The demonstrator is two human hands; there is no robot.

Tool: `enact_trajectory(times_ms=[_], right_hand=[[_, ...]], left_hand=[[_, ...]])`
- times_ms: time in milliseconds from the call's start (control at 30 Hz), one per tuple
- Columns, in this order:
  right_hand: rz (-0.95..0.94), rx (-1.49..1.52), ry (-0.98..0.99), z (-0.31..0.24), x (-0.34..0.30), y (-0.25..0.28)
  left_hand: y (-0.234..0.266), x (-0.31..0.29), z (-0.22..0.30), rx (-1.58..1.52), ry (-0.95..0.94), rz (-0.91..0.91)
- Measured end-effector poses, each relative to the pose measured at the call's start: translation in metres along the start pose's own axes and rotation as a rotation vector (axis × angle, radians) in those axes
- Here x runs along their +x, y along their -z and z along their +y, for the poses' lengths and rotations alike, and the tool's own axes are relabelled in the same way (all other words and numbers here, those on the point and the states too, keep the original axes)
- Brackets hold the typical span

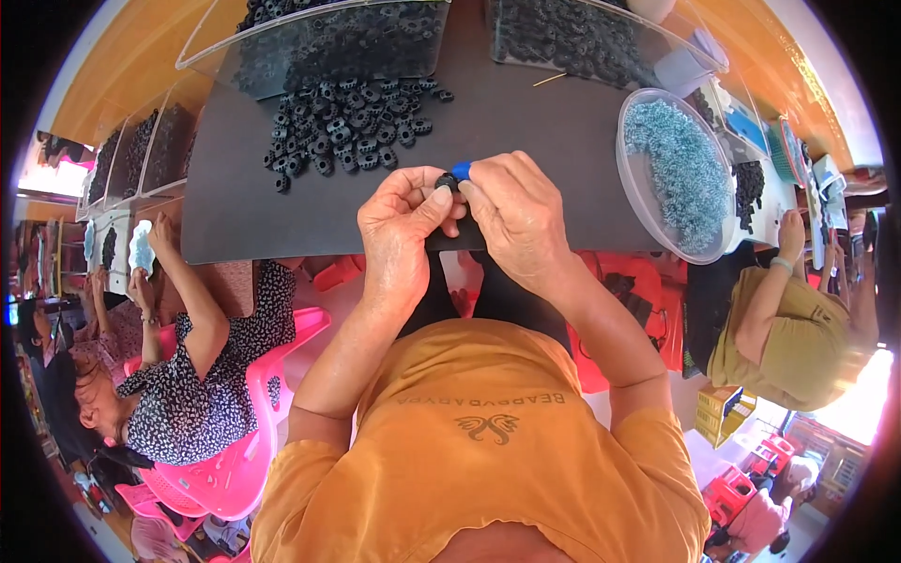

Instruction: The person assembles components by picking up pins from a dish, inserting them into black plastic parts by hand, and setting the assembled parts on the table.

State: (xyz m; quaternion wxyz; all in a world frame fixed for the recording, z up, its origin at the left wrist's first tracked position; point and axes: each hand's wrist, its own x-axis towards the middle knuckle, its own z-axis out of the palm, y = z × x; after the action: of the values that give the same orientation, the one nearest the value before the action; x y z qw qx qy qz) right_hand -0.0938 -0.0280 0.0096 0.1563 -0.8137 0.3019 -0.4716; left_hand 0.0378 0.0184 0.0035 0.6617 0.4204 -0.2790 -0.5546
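Observation:
Above the near edge of the dark tabletop [526, 113], both hands meet. My left hand [404, 220] pinches a small black plastic part [447, 182] between thumb and fingers. Against its right side, my right hand [516, 211] is closed, thumb and fingertips pressed together; whatever it grips is hidden or too small to make out. A short bright blue piece [461, 170] shows at the right fingertips, and I cannot tell whether it is a finger cover or a held item. Beyond my left hand lies a loose pile of similar black parts [343, 127].
Clear bins of black parts stand at the back left [352, 42] and back right [572, 47]. A round clear tray [631, 202] of tiny teal pieces sits at right. A thin yellow stick [550, 80] lies near the right bin. Co-workers sit on both sides.

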Motion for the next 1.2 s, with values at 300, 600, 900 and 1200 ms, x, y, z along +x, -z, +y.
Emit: enact_trajectory(times_ms=[300,600,900,1200], right_hand=[[0.006,-0.009,0.044,-0.002,-0.003,0.006],[0.041,0.504,-0.602,-0.01,-0.001,0.016],[-0.057,0.542,-0.541,-0.009,-0.003,0.02],[-0.117,0.472,-0.545,-0.012,-0.001,0.029]], left_hand=[[0.0,-0.003,-0.003,-0.027,-0.003,-0.018],[-0.002,-0.007,0.001,0.076,0.044,-0.052],[0.001,-0.01,0.001,0.087,0.086,-0.103],[0.0,-0.012,0.003,0.112,0.1,-0.124]])
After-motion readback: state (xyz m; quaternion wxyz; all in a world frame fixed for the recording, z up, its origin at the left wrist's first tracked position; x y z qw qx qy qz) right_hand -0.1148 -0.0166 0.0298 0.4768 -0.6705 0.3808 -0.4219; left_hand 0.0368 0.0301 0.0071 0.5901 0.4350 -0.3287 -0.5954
